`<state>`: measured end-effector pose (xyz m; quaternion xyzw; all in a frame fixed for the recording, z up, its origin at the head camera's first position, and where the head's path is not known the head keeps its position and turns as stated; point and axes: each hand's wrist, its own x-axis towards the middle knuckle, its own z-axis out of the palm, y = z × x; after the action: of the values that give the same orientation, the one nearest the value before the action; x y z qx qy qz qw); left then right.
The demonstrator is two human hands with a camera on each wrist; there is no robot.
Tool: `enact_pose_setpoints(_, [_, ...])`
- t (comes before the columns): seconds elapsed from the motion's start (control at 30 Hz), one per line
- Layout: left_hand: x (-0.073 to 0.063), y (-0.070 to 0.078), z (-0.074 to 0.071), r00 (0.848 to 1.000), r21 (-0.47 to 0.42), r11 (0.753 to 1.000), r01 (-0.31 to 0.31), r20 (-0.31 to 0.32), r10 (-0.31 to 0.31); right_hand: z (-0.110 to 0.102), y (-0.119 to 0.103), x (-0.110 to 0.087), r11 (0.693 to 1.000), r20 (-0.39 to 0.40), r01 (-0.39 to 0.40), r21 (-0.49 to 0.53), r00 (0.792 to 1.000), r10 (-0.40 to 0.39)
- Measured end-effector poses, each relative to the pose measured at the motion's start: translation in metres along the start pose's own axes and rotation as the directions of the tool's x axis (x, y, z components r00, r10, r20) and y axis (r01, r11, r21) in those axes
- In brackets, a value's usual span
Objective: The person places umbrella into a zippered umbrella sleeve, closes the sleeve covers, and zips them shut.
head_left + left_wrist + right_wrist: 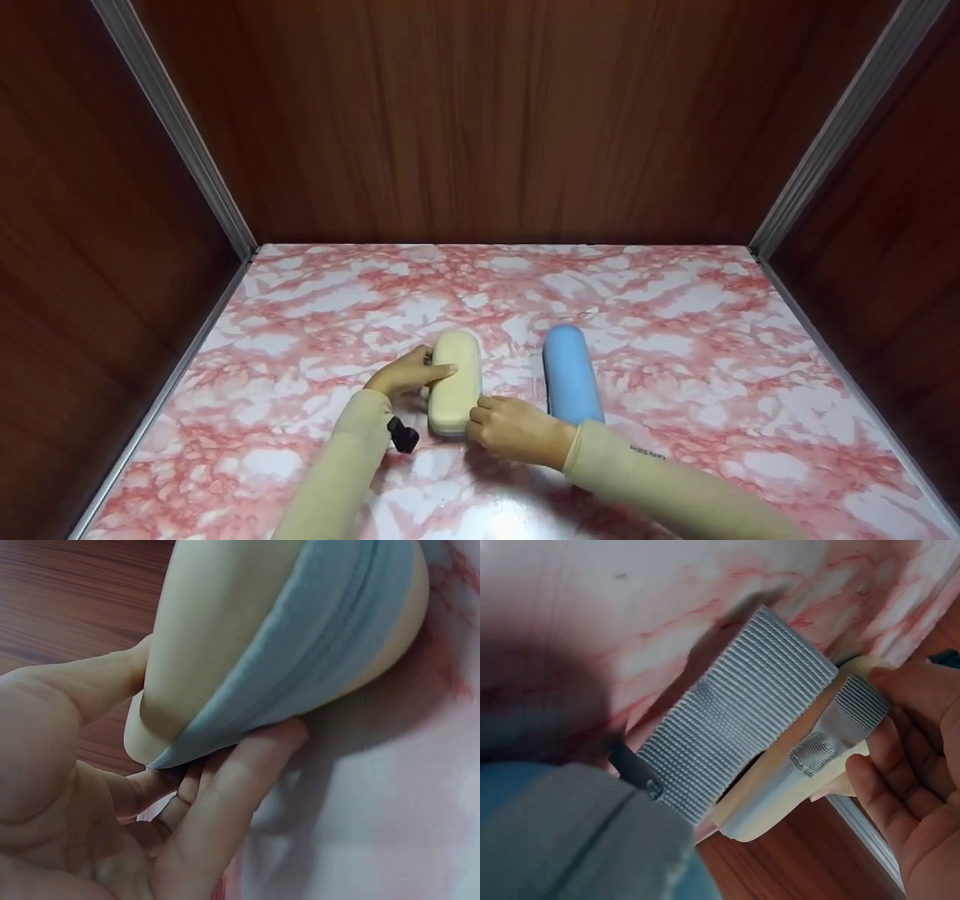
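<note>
A cream zippered case (455,390) stands lengthwise on the table, a grey zip band (292,652) running along its side. My left hand (409,374) grips it from the left, thumb over the top and fingers against the side. At its near right corner, my right hand (517,429) has curled fingers. In the right wrist view these fingers pinch the end of a small grey ribbed zip pull (844,720) on the cream case. A similar blue case (572,375) lies to the right, its near end hidden behind the right wrist.
The table (660,300) has a red and white marbled top. Brown wood-grain panels (487,120) with grey metal edging enclose the back and both sides. A wider grey ribbed strap (735,712) with a black end fitting shows near the blue case in the right wrist view.
</note>
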<state>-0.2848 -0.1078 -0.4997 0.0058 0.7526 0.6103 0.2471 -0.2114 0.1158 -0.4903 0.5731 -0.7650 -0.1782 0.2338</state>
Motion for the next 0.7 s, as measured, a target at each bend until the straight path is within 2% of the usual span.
enact_pose_setpoints(0.17, [0.0006,0.0003,0.0000,1.000,-0.014,1.000,0.014,0.009,-0.013,0.0000,-0.0002,0.0011,0.998,-0.002,0.034,-0.056,0.999,-0.034])
enact_pose_setpoints(0.27, [0.0001,0.0008,0.0001,0.999,-0.033,0.999,0.039,0.012,-0.038,0.0003,-0.0008,0.0009,0.998,-0.017,0.027,-0.059,0.999,-0.028])
enact_pose_setpoints(0.47, [-0.0009,0.0022,0.0010,1.000,-0.004,1.000,0.027,-0.002,-0.027,0.0024,-0.0005,-0.0005,0.997,-0.044,-0.051,0.051,0.998,0.053])
enact_pose_setpoints(0.7, [-0.0019,0.0032,0.0013,1.000,0.000,1.000,0.030,0.002,-0.030,0.0054,0.0085,-0.0052,0.988,-0.017,-0.117,0.099,0.993,0.119])
